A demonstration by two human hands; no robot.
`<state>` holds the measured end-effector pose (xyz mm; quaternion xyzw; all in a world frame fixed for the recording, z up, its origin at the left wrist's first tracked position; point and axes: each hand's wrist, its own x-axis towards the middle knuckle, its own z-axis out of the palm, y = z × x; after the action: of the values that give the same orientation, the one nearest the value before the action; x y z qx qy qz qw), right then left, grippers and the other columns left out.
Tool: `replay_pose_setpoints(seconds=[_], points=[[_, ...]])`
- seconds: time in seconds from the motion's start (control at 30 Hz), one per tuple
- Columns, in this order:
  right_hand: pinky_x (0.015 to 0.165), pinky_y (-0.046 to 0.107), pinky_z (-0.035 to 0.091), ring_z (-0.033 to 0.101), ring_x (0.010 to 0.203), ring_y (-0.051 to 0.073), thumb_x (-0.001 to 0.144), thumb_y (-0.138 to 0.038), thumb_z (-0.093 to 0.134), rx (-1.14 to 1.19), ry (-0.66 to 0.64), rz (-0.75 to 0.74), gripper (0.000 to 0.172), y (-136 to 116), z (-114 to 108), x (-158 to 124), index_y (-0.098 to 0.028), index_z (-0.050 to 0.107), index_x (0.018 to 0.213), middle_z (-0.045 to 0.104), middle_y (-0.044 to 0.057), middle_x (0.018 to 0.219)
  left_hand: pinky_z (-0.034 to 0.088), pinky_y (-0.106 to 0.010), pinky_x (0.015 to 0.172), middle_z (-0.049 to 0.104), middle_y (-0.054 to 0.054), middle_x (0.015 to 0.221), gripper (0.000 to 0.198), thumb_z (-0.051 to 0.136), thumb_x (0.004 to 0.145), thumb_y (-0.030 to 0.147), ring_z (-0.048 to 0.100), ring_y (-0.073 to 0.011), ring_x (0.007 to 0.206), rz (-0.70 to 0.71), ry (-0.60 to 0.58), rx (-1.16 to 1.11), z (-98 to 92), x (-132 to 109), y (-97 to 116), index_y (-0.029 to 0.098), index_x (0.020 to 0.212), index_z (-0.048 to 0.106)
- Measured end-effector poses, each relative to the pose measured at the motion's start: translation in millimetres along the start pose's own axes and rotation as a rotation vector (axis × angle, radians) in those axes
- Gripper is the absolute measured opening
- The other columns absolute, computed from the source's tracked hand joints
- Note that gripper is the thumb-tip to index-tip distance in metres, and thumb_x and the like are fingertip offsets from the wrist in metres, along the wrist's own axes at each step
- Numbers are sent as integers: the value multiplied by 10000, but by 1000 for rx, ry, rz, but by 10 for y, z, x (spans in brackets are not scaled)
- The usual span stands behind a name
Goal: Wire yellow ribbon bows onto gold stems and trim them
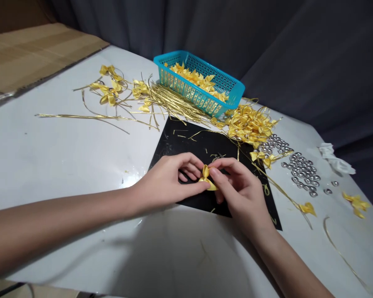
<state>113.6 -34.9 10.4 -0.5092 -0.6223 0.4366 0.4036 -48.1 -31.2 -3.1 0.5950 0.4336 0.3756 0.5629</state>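
Both my hands meet over a black mat [186, 142] on a white table [65, 153]. My left hand [168, 182] and my right hand [239, 188] pinch a small yellow ribbon bow [206, 177] between thumbs and fingertips, each hand closed on one side of it. A thin gold wire [276, 186] runs from near my right hand toward the right. The bow's lower part is hidden by my fingers.
A turquoise basket [226, 89] of yellow ribbon pieces stands at the back. Gold wire strips [164, 101] and finished bows [250, 124] lie around it. Silver beads [303, 171] are scattered at the right. Cardboard [27, 54] lies at the far left.
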Motion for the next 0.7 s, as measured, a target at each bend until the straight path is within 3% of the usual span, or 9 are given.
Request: replay_pose_setpoints(seconds=[0.1, 0.23, 0.3, 0.43, 0.7], points=[[334, 176, 306, 395, 373, 44, 810, -340, 608, 60, -6, 65, 152, 22, -6, 3, -196, 562, 829, 546, -41, 632, 468, -219, 661, 683, -15, 786, 164, 634, 789, 296, 611, -115, 728, -33, -48, 16, -15, 8, -13, 143, 835, 669], [360, 182, 345, 405, 373, 19, 841, -389, 569, 146, -80, 102, 199, 43, 0, 4, -205, 493, 838, 614, -5, 871, 408, -187, 571, 654, 12, 679, 182, 601, 820, 289, 555, -83, 623, -60, -61, -10, -44, -3, 6, 140, 755, 683], [369, 174, 347, 401, 358, 29, 862, -405, 537, 173, -130, 140, 208, 45, -3, 7, -213, 456, 849, 609, -34, 737, 382, -181, 549, 630, 23, 656, 200, 582, 835, 287, 524, -72, 598, -54, -70, 13, -54, -11, 23, 138, 742, 675], [368, 151, 331, 365, 318, 63, 903, -412, 465, 202, -208, 271, 191, 39, -30, 23, -229, 411, 885, 442, -111, 383, 386, -177, 582, 608, 31, 683, 219, 530, 871, 298, 526, -75, 650, 2, -57, 73, -58, -22, 47, 146, 773, 655], [316, 136, 232, 278, 322, 18, 798, -461, 600, 278, -262, 464, 306, 6, -77, 52, -221, 434, 893, 529, -81, 564, 373, -207, 559, 563, 44, 688, 171, 509, 864, 276, 493, -89, 635, 5, -3, 93, -44, -18, 36, 162, 752, 569]])
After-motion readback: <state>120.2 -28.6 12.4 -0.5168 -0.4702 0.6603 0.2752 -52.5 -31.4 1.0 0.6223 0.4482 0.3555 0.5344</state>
